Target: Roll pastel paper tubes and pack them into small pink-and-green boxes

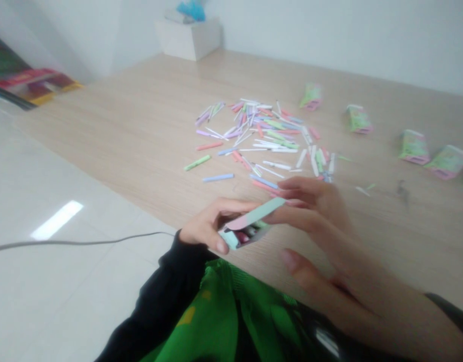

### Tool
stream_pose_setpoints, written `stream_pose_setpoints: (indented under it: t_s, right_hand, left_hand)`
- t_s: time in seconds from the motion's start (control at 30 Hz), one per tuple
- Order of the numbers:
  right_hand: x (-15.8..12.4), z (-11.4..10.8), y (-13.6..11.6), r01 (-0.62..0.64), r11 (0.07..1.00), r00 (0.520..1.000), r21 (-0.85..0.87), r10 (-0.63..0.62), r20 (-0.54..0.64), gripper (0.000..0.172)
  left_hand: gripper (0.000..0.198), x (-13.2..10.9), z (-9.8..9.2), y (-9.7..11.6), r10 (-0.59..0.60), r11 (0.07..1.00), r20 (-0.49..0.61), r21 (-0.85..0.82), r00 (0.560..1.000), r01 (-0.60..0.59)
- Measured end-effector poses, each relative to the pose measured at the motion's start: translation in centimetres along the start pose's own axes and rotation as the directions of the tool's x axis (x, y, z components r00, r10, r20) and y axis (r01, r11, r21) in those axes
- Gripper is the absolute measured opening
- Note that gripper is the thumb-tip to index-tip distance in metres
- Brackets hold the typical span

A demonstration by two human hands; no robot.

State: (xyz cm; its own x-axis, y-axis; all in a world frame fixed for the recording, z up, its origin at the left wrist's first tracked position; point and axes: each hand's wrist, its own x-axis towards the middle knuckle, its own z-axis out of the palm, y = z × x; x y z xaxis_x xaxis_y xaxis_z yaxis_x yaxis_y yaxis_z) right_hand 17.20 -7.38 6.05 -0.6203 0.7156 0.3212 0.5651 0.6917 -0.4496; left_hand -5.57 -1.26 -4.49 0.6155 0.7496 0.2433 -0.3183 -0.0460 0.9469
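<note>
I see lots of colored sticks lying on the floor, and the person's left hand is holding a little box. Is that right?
Not quite: the colored sticks lie up on the wooden table, as the head view shows. The rest is right: the person's left hand is holding the little box.

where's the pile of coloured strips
In the head view, the pile of coloured strips lies on the wooden table, just beyond the right hand, with the small green boxes off to its right.
</note>
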Motion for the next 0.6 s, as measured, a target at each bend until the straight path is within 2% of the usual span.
stream_pose_setpoints:
  t_s: [0.1, 0.17, 0.27, 0.33, 0.4, 0.47, 0.5, 0.6]
  right_hand:
    - [-0.8, 0.1, 0.5, -0.027, 1.0, 0.998, 0.006, 0.027, -0.057, 0.045]
    - [-1.3, 0.0, 0.7, -0.034, 0.999, 0.998, -0.003, 0.033, -0.061, 0.046]
    - [-2.0, -0.6, 0.9, -0.045, 0.999, 0.97, 0.005, 0.045, -0.241, 0.052]
    - [-2.6, -0.9, 1.0, -0.068, 0.998, 0.942, 0.005, 0.066, -0.329, 0.049]
    - [-3.3, -0.5, 0.9, -0.084, 0.996, 0.952, 0.02, 0.086, -0.294, 0.045]
    - [-4.0, 0.9, 0.8, -0.084, 0.992, 0.953, 0.098, 0.109, -0.284, 0.049]
    - [-4.2, 1.9, 0.7, -0.077, 0.983, 0.937, 0.164, 0.127, -0.324, 0.053]
    - [-4.6, 5.3, 0.8, -0.041, 0.918, 0.802, 0.393, 0.265, -0.535, 0.052]
  left_hand:
    - [0.066, -0.2, -0.2, -0.5, -0.007, 0.997, 0.147, -0.071, 0.989, 0.017]
    - [0.063, -0.2, -0.1, -0.5, -0.011, 0.994, 0.173, -0.108, 0.985, 0.03]
    - [0.065, 0.0, 0.7, 0.0, -0.012, 0.994, 0.178, -0.105, 0.984, 0.031]
    - [0.065, 0.3, 1.7, 0.4, 0.016, 0.996, 0.197, -0.094, 0.98, 0.002]
    - [0.068, 0.5, 2.8, 0.5, 0.039, 0.996, 0.217, -0.088, 0.975, -0.02]
    - [0.065, 0.7, 3.7, -0.2, 0.064, 0.997, 0.193, -0.064, 0.979, -0.052]
    - [0.061, 0.7, 4.0, -0.8, 0.078, 0.997, 0.171, -0.041, 0.982, -0.072]
    - [0.05, 1.0, 4.9, -2.6, 0.161, 0.985, 0.04, 0.049, 0.986, -0.163]
